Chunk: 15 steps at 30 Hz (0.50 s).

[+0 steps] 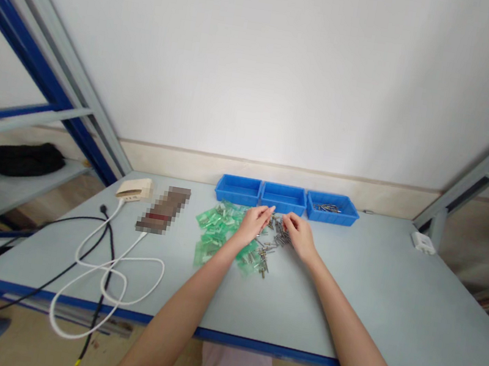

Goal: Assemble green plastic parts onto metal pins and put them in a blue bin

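My left hand [254, 224] is closed in a pinch at the right edge of a heap of small green plastic bags [218, 221]; what its fingertips hold is too small to make out. Just to the right, my right hand [300, 234] has its fingers curled together over a pile of thin metal pieces [281, 236] that look like screws. Whatever is in those fingers is hidden. More loose metal pieces lie below and between the hands, some beside the bags.
Behind the hands stand three blue trays in a row: a left tray [237, 198], a middle tray [282, 207] and a right tray [336, 218] with metal pieces inside. A white cable [121, 257], a beige box [134, 189] and a white adapter [423, 243] lie on the table [376, 290].
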{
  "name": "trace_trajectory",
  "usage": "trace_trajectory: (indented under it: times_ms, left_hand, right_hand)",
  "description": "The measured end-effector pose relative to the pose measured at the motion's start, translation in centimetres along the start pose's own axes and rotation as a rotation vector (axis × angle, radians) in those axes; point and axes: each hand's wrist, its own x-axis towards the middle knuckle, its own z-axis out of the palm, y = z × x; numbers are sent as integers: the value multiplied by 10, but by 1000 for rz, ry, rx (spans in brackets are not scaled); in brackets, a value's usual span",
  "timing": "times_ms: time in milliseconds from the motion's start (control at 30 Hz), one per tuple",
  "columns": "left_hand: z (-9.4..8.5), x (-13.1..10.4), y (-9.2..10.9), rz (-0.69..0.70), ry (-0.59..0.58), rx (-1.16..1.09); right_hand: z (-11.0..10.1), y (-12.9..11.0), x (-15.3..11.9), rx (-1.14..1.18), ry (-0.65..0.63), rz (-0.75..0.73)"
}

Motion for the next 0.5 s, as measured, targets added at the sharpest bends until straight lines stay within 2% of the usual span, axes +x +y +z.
trace_trajectory:
  times_ms: [200,367,433,500]
  left_hand:
    - [1,1,-2,4,-13,-67]
    - [0,0,-3,-21,16,8]
    - [0,-1,-2,-26,-1,21]
    - [-1,-2,0,-18,-55,62]
  right_hand:
    - [-1,5,2,42,31,7]
    - [-14,-2,2,70,-155,-40]
    - [-23,0,5,48,-113,-11]
    - [-34,7,10,9,28,35]
